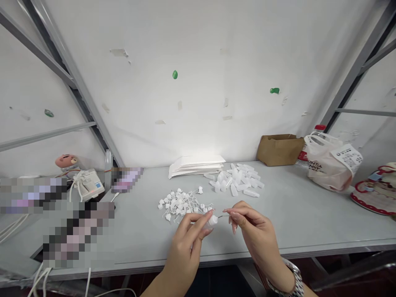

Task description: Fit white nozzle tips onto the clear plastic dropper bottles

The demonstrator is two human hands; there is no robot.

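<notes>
Our left grip is closing around a small translucent plastic bottle, with its white neck angled toward our right grip. The right grip is pinching a thin pale stem between thumb and forefinger, and the stem's tip is hovering just beside the bottle's neck. We cannot tell whether the two are touching.

Just ahead of the left grip, a loose heap of small white plastic caps with thin looped stems is lying on the grey worktop. Ahead of the right grip, a pile of translucent plastic bottles is lying on its sides, pointing in mixed directions. Farther ahead, between the two piles and the wall, a stack of white paper envelopes is resting on the worktop.

Well to the right of the right grip, a brown paper bag is standing near a white plastic carrier bag, with a red-capped bottle rising just behind it. A metal-link wristwatch is circling our right wrist. Well to the left of the left grip, a white electrical device with cables is sitting near a pink toy.
</notes>
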